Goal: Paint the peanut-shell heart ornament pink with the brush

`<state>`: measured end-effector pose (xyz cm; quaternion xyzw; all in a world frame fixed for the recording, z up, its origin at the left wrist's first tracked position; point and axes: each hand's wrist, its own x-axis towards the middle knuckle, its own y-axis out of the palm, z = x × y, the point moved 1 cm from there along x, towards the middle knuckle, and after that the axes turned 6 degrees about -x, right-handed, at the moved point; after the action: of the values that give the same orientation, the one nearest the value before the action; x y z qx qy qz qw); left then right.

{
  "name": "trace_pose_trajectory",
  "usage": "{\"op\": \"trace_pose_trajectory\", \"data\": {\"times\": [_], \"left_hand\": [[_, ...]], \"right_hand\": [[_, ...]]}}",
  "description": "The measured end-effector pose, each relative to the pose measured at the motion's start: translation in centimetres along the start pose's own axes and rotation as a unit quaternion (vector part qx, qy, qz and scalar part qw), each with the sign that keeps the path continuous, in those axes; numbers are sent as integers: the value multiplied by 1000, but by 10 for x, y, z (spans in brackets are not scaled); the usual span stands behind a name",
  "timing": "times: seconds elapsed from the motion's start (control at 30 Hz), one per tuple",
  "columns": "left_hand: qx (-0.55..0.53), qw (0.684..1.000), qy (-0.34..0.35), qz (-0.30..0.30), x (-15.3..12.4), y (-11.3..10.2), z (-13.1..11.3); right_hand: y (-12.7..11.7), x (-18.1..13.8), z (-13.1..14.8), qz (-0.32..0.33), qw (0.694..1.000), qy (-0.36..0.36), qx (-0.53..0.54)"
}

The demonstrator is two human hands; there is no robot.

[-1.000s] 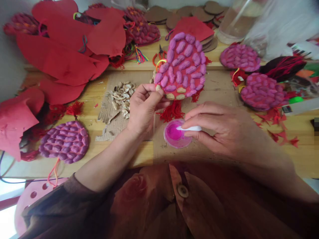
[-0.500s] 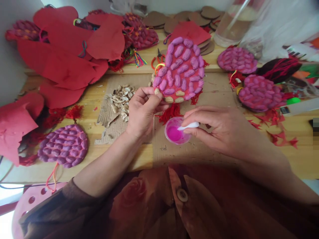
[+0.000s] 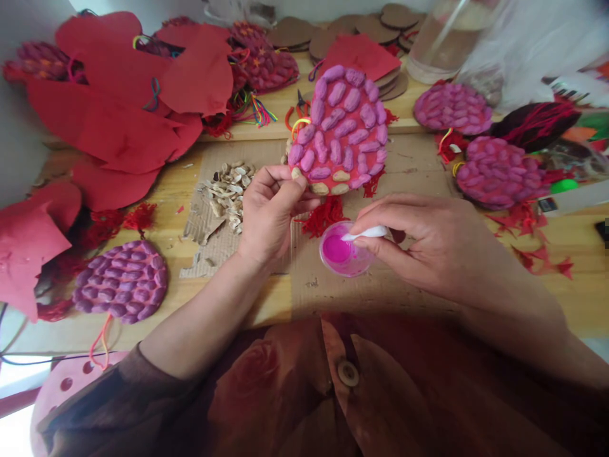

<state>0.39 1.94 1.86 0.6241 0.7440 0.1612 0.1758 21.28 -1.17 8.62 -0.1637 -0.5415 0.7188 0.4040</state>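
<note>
My left hand (image 3: 273,212) pinches the lower left edge of a red heart-shaped plaque (image 3: 342,130) covered with peanut shells. Most of its shells are pink-purple, while several along the bottom edge are plain tan. A red tassel (image 3: 323,216) hangs beneath it, and a yellow cord loops at its left side. Between the thumb and fingers of my right hand (image 3: 409,241) is a small white tool (image 3: 365,233), perhaps a brush or swab. Its tip points into a clear plastic cup (image 3: 328,260) of bright magenta paint (image 3: 337,247).
Broken peanut shells (image 3: 228,193) lie on cardboard at left. Another peanut-covered heart (image 3: 121,279) rests nearer me. Red paper sheets (image 3: 118,76) pile up at back left, with orange-handled pliers (image 3: 297,114) behind the plaque. Two more decorated pieces (image 3: 502,171) and a liquid container (image 3: 445,44) stand right.
My right hand and the white tool have shifted slightly right at the cup. The cup also sits a little further right. My left hand still holds the plaque, almost unmoved.
</note>
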Motion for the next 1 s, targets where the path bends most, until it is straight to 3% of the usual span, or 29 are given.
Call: {"op": "trace_pose_trajectory", "data": {"times": [0.43,1.0], "left_hand": [[-2,1000,-3,1,0,0,0],[-3,1000,24,6,2,-2,0]], "right_hand": [[-10,-2,6,-62,997,-25,-41],[-17,-5,8,-78,995,-5,-61]]}}
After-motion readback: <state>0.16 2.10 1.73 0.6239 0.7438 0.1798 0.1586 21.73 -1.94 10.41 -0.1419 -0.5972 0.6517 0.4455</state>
